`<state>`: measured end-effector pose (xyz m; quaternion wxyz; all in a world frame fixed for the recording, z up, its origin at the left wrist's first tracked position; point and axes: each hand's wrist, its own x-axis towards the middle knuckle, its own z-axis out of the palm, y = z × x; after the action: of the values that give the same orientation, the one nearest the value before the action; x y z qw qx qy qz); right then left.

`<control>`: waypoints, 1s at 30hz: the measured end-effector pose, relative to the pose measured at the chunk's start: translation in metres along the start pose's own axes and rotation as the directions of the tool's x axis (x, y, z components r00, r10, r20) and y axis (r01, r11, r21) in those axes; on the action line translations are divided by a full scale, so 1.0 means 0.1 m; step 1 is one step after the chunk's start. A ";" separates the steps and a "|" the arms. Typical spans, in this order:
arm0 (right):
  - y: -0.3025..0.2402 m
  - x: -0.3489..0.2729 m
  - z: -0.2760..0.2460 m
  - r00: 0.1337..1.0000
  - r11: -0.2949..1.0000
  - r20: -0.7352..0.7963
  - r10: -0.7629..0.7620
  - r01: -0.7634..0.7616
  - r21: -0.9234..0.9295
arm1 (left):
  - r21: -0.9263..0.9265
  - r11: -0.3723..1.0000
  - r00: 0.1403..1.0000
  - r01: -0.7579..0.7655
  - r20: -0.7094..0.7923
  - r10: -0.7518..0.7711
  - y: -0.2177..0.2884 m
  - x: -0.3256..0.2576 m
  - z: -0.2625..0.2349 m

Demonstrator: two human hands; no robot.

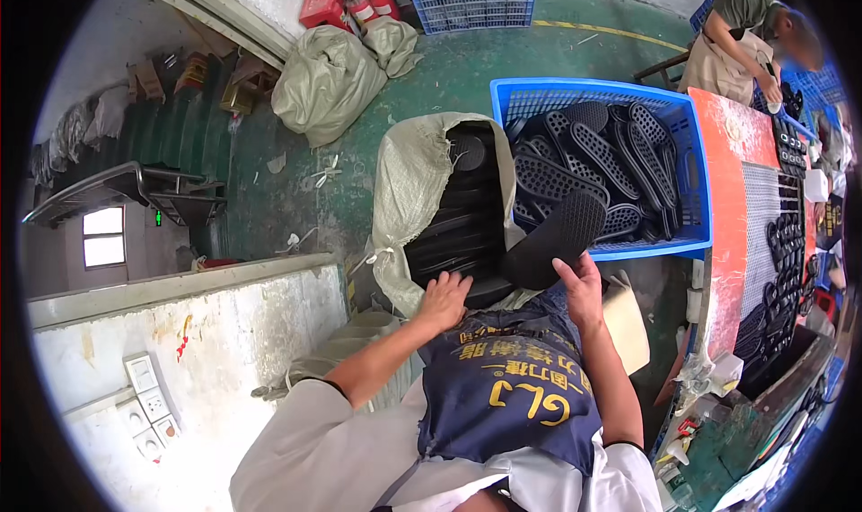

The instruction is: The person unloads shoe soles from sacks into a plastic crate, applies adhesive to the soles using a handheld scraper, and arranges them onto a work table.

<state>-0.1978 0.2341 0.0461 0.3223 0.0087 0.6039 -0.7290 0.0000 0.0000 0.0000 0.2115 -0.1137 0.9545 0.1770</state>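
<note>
A black shoe sole (558, 241) with a textured face is pinched at its near end by my right hand (582, 289), thumb on the face. It tilts up between a woven sack and a blue crate. My left hand (444, 299) lies with fingers stretched on the near end of the black soles (456, 229) packed in the open sack (409, 184). To the right, the blue plastic crate (600, 87) holds many loose black soles (602, 157) with hollowed undersides, piled at various angles.
An orange-edged work table (723, 207) with a mesh belt (761, 234) and black soles runs along the right. A co-worker (745, 41) sits at its far end. Full sacks (328, 81) and fire extinguishers (364, 5) stand beyond; a low wall (197, 332) is at left.
</note>
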 end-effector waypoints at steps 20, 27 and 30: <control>-0.74 -0.37 -0.86 0.918 0.983 -0.382 -0.104 0.152 0.099 | -0.197 0.976 0.963 0.088 -0.235 -0.135 -0.01 -0.28 -1.63; -0.94 -0.29 -2.25 0.595 0.561 -0.406 -0.693 0.092 -0.823 | 0.001 0.998 0.868 -0.069 -0.493 0.061 0.63 -0.08 -2.67; -1.03 -0.08 -2.90 0.461 0.809 -0.675 -0.577 0.210 -0.549 | 0.225 0.970 0.884 -0.094 -0.429 0.186 1.06 0.30 -2.74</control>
<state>-0.3498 0.5014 0.0611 -0.1820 0.1374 0.7978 -0.5582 -0.1568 -0.0134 0.2499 -0.0167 -0.0602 0.9959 0.0652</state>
